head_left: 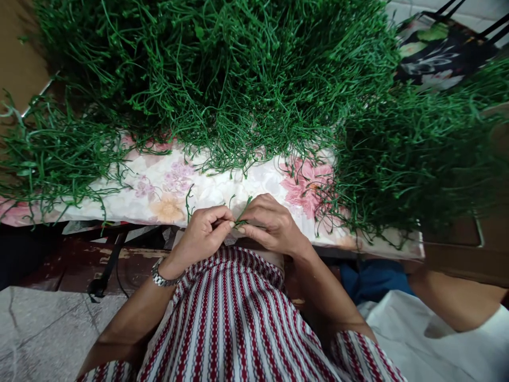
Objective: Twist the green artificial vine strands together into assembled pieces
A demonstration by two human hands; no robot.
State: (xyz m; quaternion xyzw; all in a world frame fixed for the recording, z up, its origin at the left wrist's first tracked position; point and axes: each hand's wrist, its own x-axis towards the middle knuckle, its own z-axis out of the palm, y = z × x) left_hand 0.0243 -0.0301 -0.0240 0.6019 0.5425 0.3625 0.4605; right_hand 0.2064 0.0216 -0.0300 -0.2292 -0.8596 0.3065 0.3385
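Note:
My left hand and my right hand meet at the near edge of a table, fingertips almost touching. Between them are small green stem pieces, pinched by the thumb and fingers of each hand. A metal watch is on my left wrist. One loose green stem lies on the floral tablecloth just beyond my left hand. Past it rises a large heap of thin green stems.
Smaller stem piles lie left and right. A dark floral bag stands at the back right. Cardboard borders the left. Another person's arm is at the lower right.

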